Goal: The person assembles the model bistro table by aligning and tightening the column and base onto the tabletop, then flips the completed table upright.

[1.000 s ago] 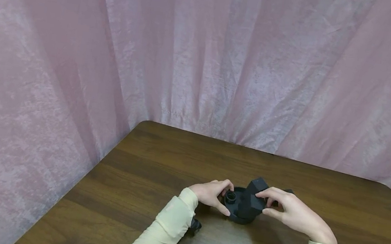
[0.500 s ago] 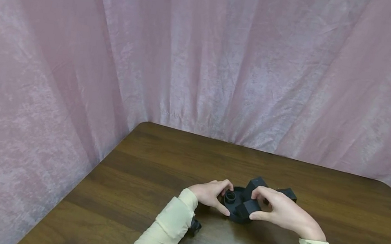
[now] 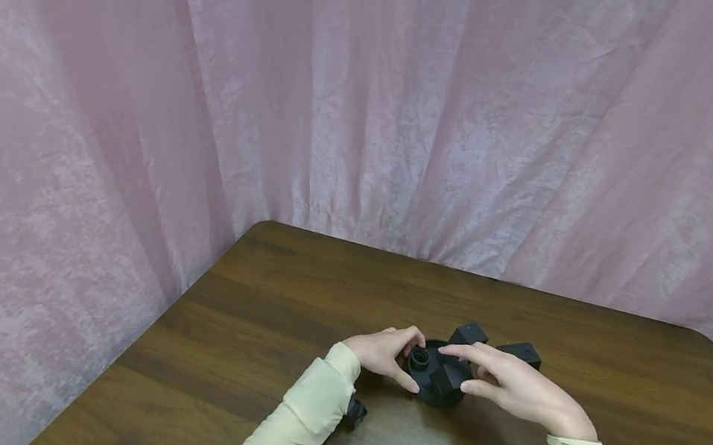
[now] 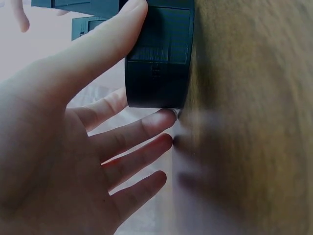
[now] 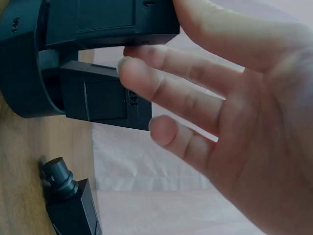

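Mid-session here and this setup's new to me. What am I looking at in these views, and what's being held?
There's no machine: a person is working bare-handed. The wide view looks down from their head; the two close-ups come from the left and right wrists, so they look tilted.

On the wooden table, in front of a pink curtain, stands a round black base. A front block and a rear block rise from it. A loose black block with a round stub lies beside it.

The left hand holds the base between thumb and fingers. The right hand touches the front block with its thumb; whether it grips it, I can't tell.
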Demonstrator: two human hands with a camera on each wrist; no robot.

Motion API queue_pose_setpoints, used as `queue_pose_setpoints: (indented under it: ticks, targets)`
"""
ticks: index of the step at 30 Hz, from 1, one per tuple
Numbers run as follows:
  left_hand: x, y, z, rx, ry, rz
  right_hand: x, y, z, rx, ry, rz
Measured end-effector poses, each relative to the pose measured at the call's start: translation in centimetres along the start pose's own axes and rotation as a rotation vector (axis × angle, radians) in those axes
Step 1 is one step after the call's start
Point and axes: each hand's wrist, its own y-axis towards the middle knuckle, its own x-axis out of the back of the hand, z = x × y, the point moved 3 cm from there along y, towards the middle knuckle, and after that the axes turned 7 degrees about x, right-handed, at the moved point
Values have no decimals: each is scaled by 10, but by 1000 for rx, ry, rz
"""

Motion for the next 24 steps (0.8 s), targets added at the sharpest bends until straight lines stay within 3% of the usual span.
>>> queue_pose_setpoints:
  ticks: [3, 12, 19, 24]
  targets:
    - [1, 0, 1, 10, -3, 6, -2, 3, 2, 34, -14, 17]
    - [0, 1, 2, 3, -5, 4, -5, 4, 2, -40, 18, 50]
    - [-2, 1, 2, -3, 7, -4, -6, 0, 1, 22, 91, 62]
    - [-2, 1, 0, -4, 7, -5, -6, 0, 0, -41, 127, 98]
